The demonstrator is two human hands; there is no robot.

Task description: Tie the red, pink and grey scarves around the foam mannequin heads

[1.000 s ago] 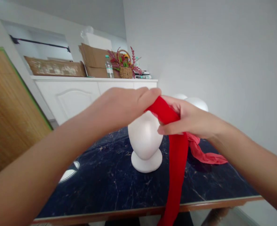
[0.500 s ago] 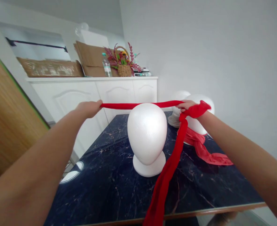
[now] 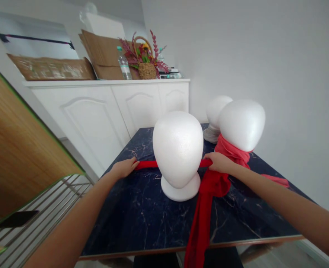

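A white foam head [image 3: 178, 149] stands upright on a round base on the dark marbled table [image 3: 142, 219]. Behind it runs a red scarf [image 3: 202, 219], pulled straight between my hands at about the height of the head's lower half. On the left, my left hand [image 3: 124, 167] is closed round one end of the stretch. My right hand [image 3: 217, 162] grips the scarf on the other side, and from there a bunched length hangs over the table's front edge. The scarf's middle part is hidden by the head.
At right stand a second foam head [image 3: 242, 124] with a coral scarf [image 3: 231, 150] round its neck and another foam head [image 3: 217, 109] with a grey wrap. A wooden board [image 3: 27, 149] and wire rack [image 3: 50, 208] flank the table's left. White cabinets [image 3: 94, 115] stand behind.
Both hands have come down with the scarf, from the height of the head's top to behind its lower half. The scarf's bunched part now lies lower, by the base.
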